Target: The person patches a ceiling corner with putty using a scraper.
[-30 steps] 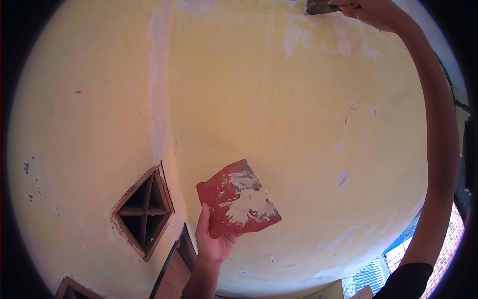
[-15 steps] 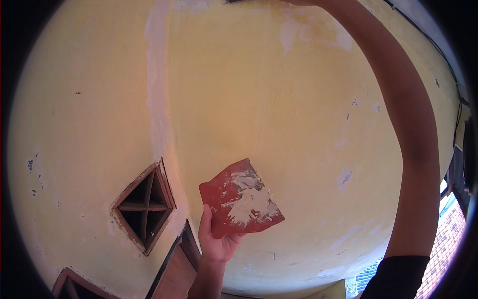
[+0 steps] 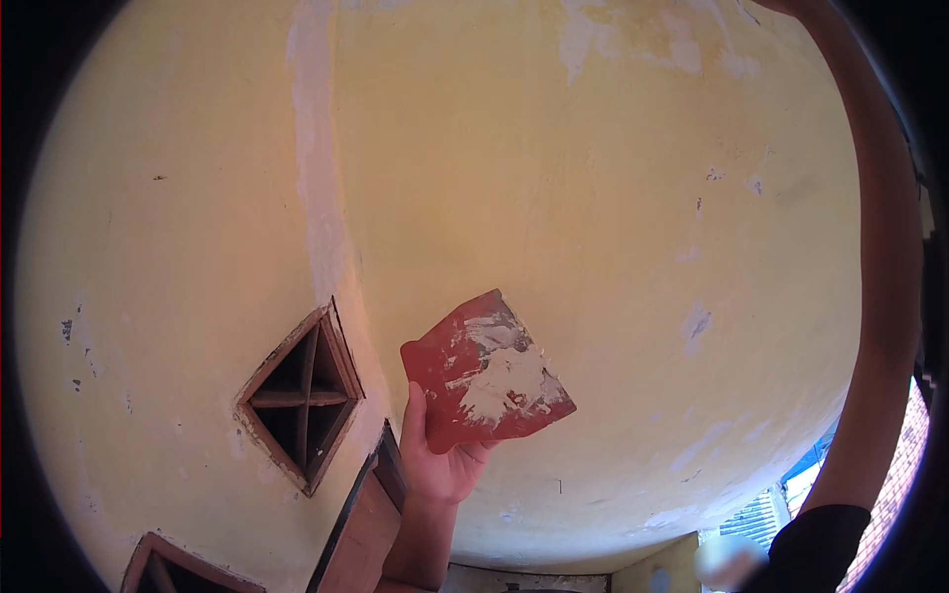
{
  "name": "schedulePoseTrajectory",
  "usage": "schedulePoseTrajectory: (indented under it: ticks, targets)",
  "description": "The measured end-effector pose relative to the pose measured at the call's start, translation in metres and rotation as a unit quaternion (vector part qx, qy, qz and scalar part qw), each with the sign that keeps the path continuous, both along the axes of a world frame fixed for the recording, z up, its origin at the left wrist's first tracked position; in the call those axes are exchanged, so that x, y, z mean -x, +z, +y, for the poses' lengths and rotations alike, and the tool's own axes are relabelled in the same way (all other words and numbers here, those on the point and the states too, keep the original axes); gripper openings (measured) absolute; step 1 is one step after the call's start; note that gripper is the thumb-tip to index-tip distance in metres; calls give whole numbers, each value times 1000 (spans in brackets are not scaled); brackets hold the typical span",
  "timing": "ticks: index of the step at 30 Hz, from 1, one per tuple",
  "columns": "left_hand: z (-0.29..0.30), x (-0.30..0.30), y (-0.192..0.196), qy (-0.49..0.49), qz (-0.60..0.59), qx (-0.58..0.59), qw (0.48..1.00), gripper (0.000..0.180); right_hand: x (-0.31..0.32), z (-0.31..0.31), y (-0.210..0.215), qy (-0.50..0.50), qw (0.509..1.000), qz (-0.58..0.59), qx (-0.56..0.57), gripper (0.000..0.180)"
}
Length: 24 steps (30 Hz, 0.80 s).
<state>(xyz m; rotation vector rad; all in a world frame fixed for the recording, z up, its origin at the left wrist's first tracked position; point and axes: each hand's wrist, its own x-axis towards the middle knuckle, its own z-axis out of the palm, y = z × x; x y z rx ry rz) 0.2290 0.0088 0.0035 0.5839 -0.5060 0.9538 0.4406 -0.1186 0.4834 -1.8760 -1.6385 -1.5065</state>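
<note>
My left hand (image 3: pixel 444 472) holds a red putty spreader (image 3: pixel 450 395), a flat, squarish plate tilted in front of the wall. Pale putty (image 3: pixel 506 383) is smeared over its face, thickest toward the right edge. The thumb lies along the plate's left side, and the other fingers are mostly hidden behind it. My right arm (image 3: pixel 887 247) reaches up along the right side to the top edge. Only a bit of my right hand (image 3: pixel 784 4) shows there; its fingers are cut off, and a small dark bit next to it cannot be made out.
The yellow wall (image 3: pixel 593 237) carries pale filled patches (image 3: pixel 682 44) near the top and a pale vertical strip (image 3: pixel 318 148). A diamond-shaped vent (image 3: pixel 304 398) with a brown frame sits at left, above a brown door frame (image 3: pixel 361 524). A blurred pale shape (image 3: pixel 730 563) is at lower right.
My right arm has swung to the right, its hand now by the top right edge. The left hand and putty spreader sit slightly higher and farther right in view.
</note>
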Motion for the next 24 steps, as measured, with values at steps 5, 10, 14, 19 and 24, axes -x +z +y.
schedulePoseTrajectory:
  ticks: [5,10,14,19,24]
  targets:
    - [-18,-12,7,-17,-9,1,1000,63,22,56,29,135,985,-86,56,36]
    - [-28,-15,4,-19,-10,5,1000,64,14,97,29,136,980,-106,103,41]
    - [-20,-15,-1,-39,1,37,999,65,-33,53,14,67,995,2,70,41]
    - [-12,-23,-2,-70,2,24,997,65,-62,4,8,5,999,48,19,39]
    - [-20,-40,0,-94,-28,-4,995,63,-86,-2,38,152,983,61,85,39]
